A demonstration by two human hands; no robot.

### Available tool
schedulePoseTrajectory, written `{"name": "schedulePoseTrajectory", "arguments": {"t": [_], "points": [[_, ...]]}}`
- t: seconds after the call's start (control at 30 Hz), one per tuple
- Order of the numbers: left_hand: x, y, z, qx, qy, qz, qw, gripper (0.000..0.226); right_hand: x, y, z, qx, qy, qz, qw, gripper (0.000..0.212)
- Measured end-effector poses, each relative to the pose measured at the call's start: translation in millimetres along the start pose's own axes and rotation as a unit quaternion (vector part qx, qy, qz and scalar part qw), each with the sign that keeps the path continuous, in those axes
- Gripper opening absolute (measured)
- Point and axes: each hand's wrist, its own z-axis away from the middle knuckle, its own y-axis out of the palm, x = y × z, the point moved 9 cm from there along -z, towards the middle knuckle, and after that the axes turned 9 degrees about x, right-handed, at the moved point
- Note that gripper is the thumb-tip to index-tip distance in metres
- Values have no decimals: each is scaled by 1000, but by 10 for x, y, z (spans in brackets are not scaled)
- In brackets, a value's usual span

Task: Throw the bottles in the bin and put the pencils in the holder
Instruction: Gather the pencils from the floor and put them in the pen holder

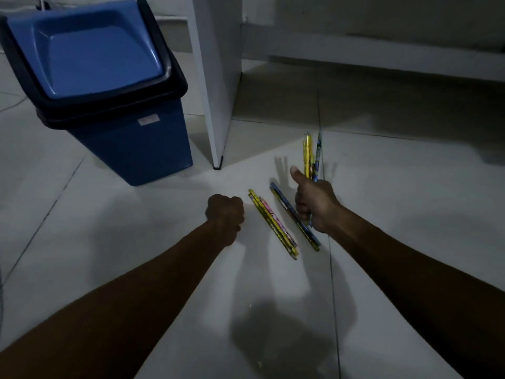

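Item one — your right hand (317, 205): closed around a small bunch of held pencils (311, 157), thumb raised, the pencils standing nearly upright out of the top of the fist. Yellow and blue barrels show; the dim light makes an exact count uncertain, perhaps three or four.

Item two — your left hand (225, 212): clenched into a fist with nothing visible in it, knuckles low over the floor (136, 242), just left of the loose pencils.

Item three: yellow and pink pencils (273, 224), a tight cluster lying flat on the floor tiles between your two hands, running diagonally from upper left to lower right.

Item four: blue pencils (295, 217), a second pair or so lying parallel to the first cluster, just beside your right hand and partly under it.

Item five: bin (131, 138), blue body with a black rim and a blue swing lid, lid shut, standing on the floor at upper left, well apart from the pencils.

Item six: white furniture panel (216, 77), upright, its foot on the floor just right of the bin.
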Motion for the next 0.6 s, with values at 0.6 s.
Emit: {"name": "schedulePoseTrajectory", "arguments": {"t": [0.6], "points": [[-366, 459, -68, -18, 76, -371, 925, 45, -326, -429, -26, -16, 9, 184, 983, 18]]}}
